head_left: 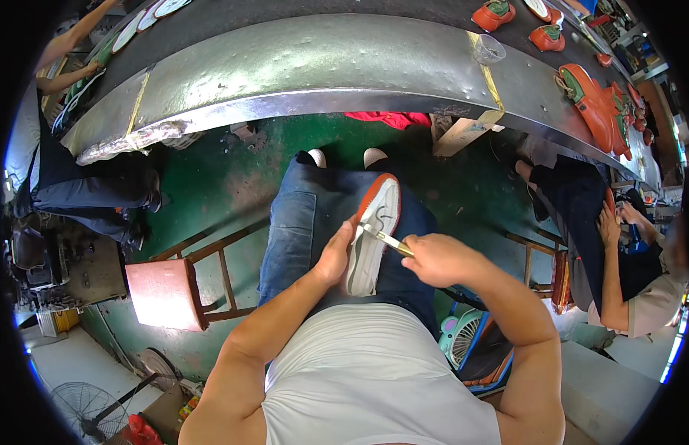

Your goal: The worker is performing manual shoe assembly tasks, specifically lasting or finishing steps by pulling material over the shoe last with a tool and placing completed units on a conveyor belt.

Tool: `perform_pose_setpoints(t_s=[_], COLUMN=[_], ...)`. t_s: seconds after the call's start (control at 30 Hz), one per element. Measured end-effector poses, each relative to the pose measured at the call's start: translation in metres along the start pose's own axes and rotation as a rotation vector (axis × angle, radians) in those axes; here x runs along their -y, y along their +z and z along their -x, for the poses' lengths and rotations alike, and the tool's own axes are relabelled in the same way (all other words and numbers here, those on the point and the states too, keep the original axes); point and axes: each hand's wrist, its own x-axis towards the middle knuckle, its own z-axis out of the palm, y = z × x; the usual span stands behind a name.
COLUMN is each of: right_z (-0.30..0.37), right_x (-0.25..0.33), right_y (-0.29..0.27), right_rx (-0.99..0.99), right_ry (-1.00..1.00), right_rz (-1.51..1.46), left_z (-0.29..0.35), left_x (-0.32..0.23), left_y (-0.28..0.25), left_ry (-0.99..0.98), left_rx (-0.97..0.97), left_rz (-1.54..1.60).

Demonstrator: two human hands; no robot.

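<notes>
Across my lap lies a white shoe [365, 259] with an orange-red rim around its toe, which points away from me. My left hand [335, 252] grips the shoe's left edge, fingers partly hidden beneath it. In my right hand [442, 259] is a slim metal hand tool [393, 243] with a yellowish handle; its exact kind I cannot make out. The tool's head meets the shoe's upper surface near the middle, close to my left fingertips. A dark curved line, perhaps a cord or mark, shows on the white surface above the tool.
Ahead runs a long metal-edged bench [307, 67] with orange shoes [593, 107] and a clear cup [489, 49]. A stool [166, 295] stands left, a small fan [460, 337] right of my hip. Other people work at far left and right [634, 282].
</notes>
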Motion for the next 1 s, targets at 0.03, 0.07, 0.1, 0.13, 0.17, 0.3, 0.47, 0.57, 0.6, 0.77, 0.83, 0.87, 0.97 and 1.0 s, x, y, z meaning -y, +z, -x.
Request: perform_pose_setpoints(t_s=[0.03,0.07,0.1,0.13,0.17,0.3,0.47,0.57,0.6,0.77,0.83,0.87,0.97,1.0], right_z=[-0.003,-0.007,-0.010,-0.012,-0.014,-0.014,-0.018,-0.024,-0.026,-0.031,-0.020,-0.009,0.001,-0.001], right_x=[-0.006,-0.011,-0.011,-0.009,-0.008,-0.002,-0.020,-0.023,-0.021,-0.033,-0.043,-0.050,-0.050,-0.048], right_y=[0.017,0.034,0.047,0.063,0.090,0.100,0.072,0.061,0.058,0.110,0.092,0.078,0.060,0.057], right_rx=[-0.074,-0.156,-0.194,-0.232,-0.337,-0.260,-0.765,-0.379,-0.085,-0.135,0.084,0.179,0.076,-0.098], right_ry=[-0.015,-0.032,-0.013,0.008,0.088,0.164,-0.153,0.012,0.192,0.127,0.112,0.121,0.182,0.166], right_rz=[-0.028,-0.100,-0.213,-0.327,-0.432,-0.769,0.040,-0.456,-0.914,-1.255,-1.468,-1.605,-1.456,-1.290], left_z=[-0.001,0.001,0.000,-0.002,-0.005,-0.014,-0.014,-0.013,-0.011,-0.009,-0.007,-0.006,-0.010,-0.010], left_x=[-0.005,-0.008,-0.009,-0.009,-0.009,-0.006,0.007,0.002,-0.002,-0.013,-0.019,-0.021,-0.024,-0.025], left_y=[0.000,-0.003,-0.005,-0.006,-0.007,-0.015,-0.013,-0.006,-0.001,0.004,0.009,0.009,0.008,0.010], left_ry=[-0.021,-0.038,-0.038,-0.025,-0.014,-0.007,0.051,0.061,0.102,0.498,0.450,0.401,0.426,0.425], left_rx=[0.038,0.069,0.063,0.059,0.061,0.002,-0.120,-0.162,-0.179,-0.109,-0.090,-0.077,-0.065,-0.062], left_rz=[0.024,0.049,0.054,0.003,-0.049,-0.219,-0.331,-0.335,-0.506,-1.205,-1.253,-1.297,-1.330,-1.328])
